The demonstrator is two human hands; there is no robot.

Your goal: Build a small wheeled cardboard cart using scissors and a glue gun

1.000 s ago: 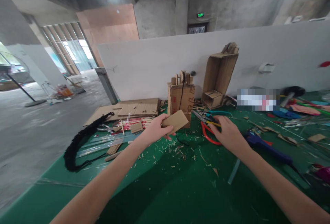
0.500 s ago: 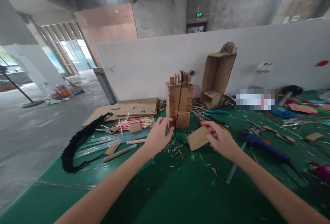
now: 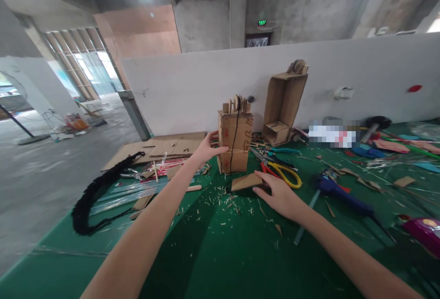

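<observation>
In the head view, the left hand [image 3: 206, 148] grips the upright cardboard box [image 3: 240, 145], thumb across its front; its inside is hidden. The right hand [image 3: 275, 192] pinches a cardboard piece [image 3: 245, 182] near the base. Behind leans an open-fronted box [image 3: 286, 99]. Green desk [image 3: 220, 255] stretches between the forearms.

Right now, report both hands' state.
Left hand: holding the cardboard box at its left edge.
Right hand: holding the small cardboard piece by its right end.
</observation>
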